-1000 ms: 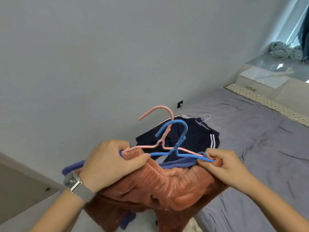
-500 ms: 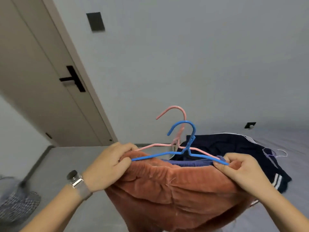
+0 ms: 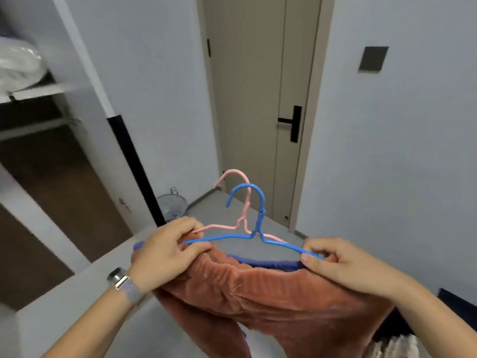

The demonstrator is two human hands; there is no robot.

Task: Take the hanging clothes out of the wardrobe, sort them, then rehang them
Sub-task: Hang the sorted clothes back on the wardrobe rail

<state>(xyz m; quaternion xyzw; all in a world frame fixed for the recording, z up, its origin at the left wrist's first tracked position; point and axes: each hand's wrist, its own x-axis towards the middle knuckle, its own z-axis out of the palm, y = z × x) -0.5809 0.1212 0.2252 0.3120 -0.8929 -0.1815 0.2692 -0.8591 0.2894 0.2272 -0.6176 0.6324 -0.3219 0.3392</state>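
I hold a rust-orange velvety garment (image 3: pixel 258 293) stretched between both hands, with a purple garment (image 3: pixel 271 263) tucked behind its waistband. My left hand (image 3: pixel 165 251) grips the left end of the waistband together with the ends of a blue hanger (image 3: pixel 255 228) and a pink hanger (image 3: pixel 240 202). My right hand (image 3: pixel 346 267) pinches the right end of the waistband and the blue hanger's other tip. Both hooks stand upright above the garments. The open wardrobe (image 3: pixel 38 140) is at the left, with a rail (image 3: pixel 31 127) under a shelf.
A closed beige door (image 3: pixel 253 99) with a black handle (image 3: pixel 294 124) stands ahead. A wire wastebasket (image 3: pixel 172 206) sits on the grey floor near the wardrobe's black-edged panel (image 3: pixel 136 166). White bagged bedding (image 3: pixel 18 63) lies on the wardrobe shelf. A dark switch plate (image 3: pixel 373 59) is on the right wall.
My view has swung left from the bed and the navy garments to the door and open wardrobe. Both hands keep the same hold on the garments and hangers.
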